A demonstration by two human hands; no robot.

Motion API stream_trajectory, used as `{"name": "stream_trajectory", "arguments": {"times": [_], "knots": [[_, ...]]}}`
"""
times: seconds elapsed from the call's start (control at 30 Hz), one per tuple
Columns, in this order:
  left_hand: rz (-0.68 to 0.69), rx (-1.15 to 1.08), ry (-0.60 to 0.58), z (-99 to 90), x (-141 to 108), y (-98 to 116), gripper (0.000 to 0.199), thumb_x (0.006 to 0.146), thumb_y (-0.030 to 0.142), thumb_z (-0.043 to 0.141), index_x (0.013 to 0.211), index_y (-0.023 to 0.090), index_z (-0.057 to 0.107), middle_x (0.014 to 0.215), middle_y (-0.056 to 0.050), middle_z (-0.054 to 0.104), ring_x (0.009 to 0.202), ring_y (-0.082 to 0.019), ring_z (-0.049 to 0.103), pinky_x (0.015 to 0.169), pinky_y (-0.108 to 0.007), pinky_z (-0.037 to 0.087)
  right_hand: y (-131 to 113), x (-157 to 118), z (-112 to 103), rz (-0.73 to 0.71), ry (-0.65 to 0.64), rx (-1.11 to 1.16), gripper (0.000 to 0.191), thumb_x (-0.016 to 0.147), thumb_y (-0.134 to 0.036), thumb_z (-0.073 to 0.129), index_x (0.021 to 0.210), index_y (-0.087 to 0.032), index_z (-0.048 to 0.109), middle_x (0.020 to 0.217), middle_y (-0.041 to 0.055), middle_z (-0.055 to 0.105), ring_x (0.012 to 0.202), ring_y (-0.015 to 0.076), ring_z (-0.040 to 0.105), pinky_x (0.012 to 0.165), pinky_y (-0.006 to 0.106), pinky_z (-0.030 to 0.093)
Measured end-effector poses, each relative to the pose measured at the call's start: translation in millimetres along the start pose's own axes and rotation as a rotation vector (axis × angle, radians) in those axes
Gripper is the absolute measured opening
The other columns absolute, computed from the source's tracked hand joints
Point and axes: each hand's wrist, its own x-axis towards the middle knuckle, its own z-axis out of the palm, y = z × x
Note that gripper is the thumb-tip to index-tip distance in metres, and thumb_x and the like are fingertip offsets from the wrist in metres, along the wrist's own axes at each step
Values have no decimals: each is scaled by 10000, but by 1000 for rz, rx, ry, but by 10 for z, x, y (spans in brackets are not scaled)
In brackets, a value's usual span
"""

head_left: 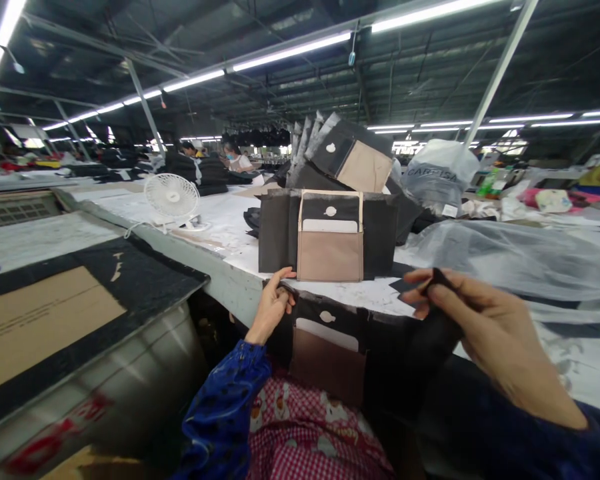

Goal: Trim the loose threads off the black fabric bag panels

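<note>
A black fabric panel [329, 363] with a brown pocket, a white strip and a small white patch hangs at the table's front edge. My left hand [275, 305] pinches its upper left corner. On the right, my right hand [473, 320] grips the panel's dark upper right part between thumb and fingers. Just behind, a similar panel [330, 257] with a pinkish-brown pocket and cream edging stands upright on the white table. More black pieces [365, 167] with tan pockets are heaped behind that one.
A small white fan [173, 197] stands at the left on the table. Lower left is a black-covered surface with cardboard [45, 323]. Clear plastic sheeting [510, 257] and a filled plastic bag [440, 173] lie at the right. People sit farther back.
</note>
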Motion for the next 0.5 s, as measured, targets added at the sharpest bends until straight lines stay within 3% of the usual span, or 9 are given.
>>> {"name": "stream_trajectory", "arguments": {"times": [0.1, 0.13, 0.17, 0.27, 0.37, 0.5], "knots": [[17, 25, 19, 26, -22, 11, 592, 680, 69, 433, 1253, 207, 484, 1250, -87, 555, 515, -34, 504, 437, -184, 420, -46, -222, 493, 91, -464, 104, 272, 878, -411, 571, 925, -168, 684, 735, 40, 687, 571, 126, 602, 565, 244, 494], [23, 28, 19, 32, -32, 20, 594, 691, 66, 433, 1265, 211, 480, 1260, -87, 551, 530, -38, 509, 456, -188, 431, 17, -245, 684, 107, -581, 118, 279, 899, -392, 528, 920, -159, 679, 706, 35, 674, 534, 122, 580, 529, 244, 481], [30, 27, 15, 35, -45, 28, 595, 706, 66, 433, 1280, 216, 472, 1275, -87, 545, 546, -41, 513, 477, -192, 442, 113, -238, 873, 98, -604, 95, 273, 911, -362, 495, 907, -157, 677, 674, 25, 659, 532, 123, 573, 533, 247, 478], [65, 23, -12, 39, -97, 28, 581, 769, 81, 423, 1332, 226, 434, 1329, -91, 514, 581, -46, 515, 539, -203, 466, 486, -57, 1346, -80, -329, -65, 149, 842, -254, 572, 912, -158, 663, 874, 56, 690, 828, 179, 637, 788, 313, 503], [139, 36, -21, 40, -154, -26, 577, 823, 96, 409, 1380, 243, 385, 1374, -87, 479, 601, -52, 491, 591, -221, 476, 738, 194, 1610, -222, -68, -237, 255, 761, -162, 618, 1014, -137, 622, 1033, 103, 673, 999, 232, 616, 909, 371, 470], [234, 114, -14, 36, -199, -121, 631, 840, 79, 391, 1441, 256, 311, 1398, -84, 463, 736, -96, 540, 737, -271, 495, 685, 326, 1729, -169, -98, -513, 371, 797, -112, 569, 1167, -133, 557, 1127, 118, 665, 1044, 258, 629, 893, 375, 480]]}}
